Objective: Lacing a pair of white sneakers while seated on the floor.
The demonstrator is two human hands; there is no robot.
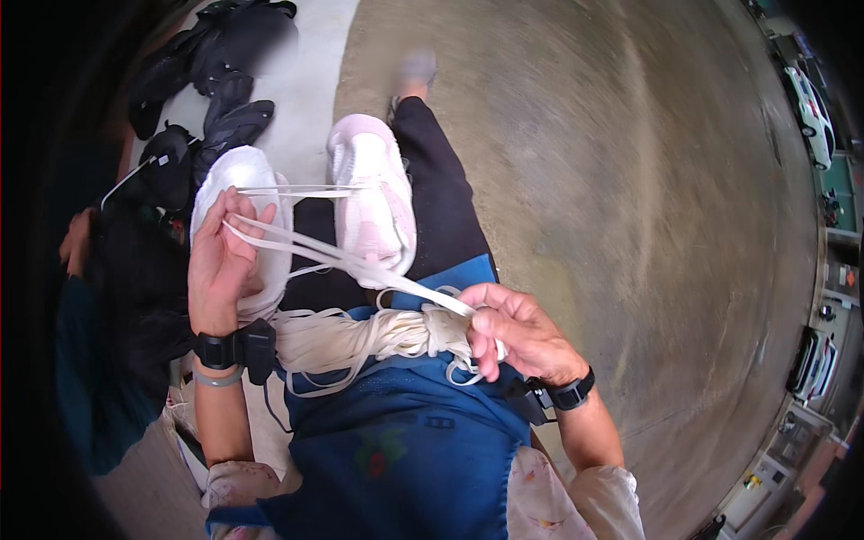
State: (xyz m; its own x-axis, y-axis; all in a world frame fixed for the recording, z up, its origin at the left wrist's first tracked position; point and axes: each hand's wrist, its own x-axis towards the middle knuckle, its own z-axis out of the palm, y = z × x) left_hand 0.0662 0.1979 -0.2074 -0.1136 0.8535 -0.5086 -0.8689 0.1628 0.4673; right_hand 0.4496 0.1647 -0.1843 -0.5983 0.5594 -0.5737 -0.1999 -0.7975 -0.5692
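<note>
A white shoelace [360, 266] stretches between my two hands, over my lap. My left hand [225, 256] has curled fingers with the lace caught round them, and it is in front of a white shoe [236, 166]. More lace strands run from its fingertips to a pale pink and white sneaker [373, 216] resting by my legs, toe pointing away. The thumb and fingers of my right hand [515, 331] pinch the other end of the lace, beside the tied part of a thick bundle of off-white laces [346, 346] on my blue apron [396, 432].
Several black shoes or bags [216, 54] lie on a pale surface at the far left. Another person's hand [77, 241] and dark sleeve are at the left edge. Concrete floor [612, 198] spreads to the right, with parked cars [810, 117] at its far edge.
</note>
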